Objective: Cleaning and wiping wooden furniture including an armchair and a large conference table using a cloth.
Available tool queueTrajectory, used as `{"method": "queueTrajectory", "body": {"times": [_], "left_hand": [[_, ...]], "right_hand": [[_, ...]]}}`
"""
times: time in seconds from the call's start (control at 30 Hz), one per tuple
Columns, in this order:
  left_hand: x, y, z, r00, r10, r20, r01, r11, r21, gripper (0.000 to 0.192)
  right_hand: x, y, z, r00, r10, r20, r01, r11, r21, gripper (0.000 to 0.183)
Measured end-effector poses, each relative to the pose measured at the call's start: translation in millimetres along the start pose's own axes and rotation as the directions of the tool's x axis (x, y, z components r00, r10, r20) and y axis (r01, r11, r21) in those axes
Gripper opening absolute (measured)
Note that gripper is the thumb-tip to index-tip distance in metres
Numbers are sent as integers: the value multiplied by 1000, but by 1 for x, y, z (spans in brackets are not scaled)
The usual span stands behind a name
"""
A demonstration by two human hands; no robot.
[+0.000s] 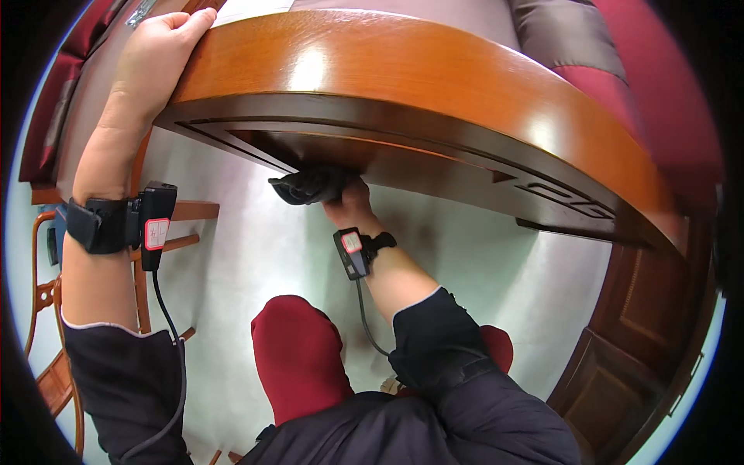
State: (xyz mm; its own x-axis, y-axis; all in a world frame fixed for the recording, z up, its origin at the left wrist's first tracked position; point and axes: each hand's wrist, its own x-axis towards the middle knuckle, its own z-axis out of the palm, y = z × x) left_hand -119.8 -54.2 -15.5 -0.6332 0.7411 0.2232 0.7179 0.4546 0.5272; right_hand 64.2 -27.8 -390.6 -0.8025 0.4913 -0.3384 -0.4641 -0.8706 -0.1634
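My left hand (168, 40) grips the left end of a broad, glossy wooden armrest (372, 64) of what looks like a wooden sofa, its fingers curled and partly hidden. Below the armrest, my right hand (351, 203) holds a bunched black cloth (311, 185). The cloth is up against the lower part of the dark wooden side panel (424, 165), which has carved grooves. My right fingers are mostly hidden behind the cloth and panel. Each forearm wears a strapped black device with a cable.
Grey and maroon cushions (587, 40) lie beyond the armrest. Wooden chair legs (189, 210) and a chair (55, 372) stand on the left. At right is a dark wooden cabinet (616, 378). Pale, shiny floor (232, 290) shows around my maroon-clad knees.
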Motion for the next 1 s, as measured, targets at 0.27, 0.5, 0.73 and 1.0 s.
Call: {"method": "queueTrajectory", "body": {"times": [0.27,0.5,0.73,1.0], "left_hand": [[8,4,6,998,19,-60,-12,992,126,47],[1,4,0,997,-55,-61,71,952,299,46],[3,5,2,997,-61,-50,73,958,277,44],[9,0,8,999,-8,-53,21,968,250,46]], "right_hand": [[-100,-112,88,959,-26,282,-47,967,250,26],[-266,-223,130,733,-603,-315,403,758,-513,35],[-311,-310,137,156,-981,113,611,6,-792,28],[-198,-190,160,98,-626,774,183,-753,-632,83]]}}
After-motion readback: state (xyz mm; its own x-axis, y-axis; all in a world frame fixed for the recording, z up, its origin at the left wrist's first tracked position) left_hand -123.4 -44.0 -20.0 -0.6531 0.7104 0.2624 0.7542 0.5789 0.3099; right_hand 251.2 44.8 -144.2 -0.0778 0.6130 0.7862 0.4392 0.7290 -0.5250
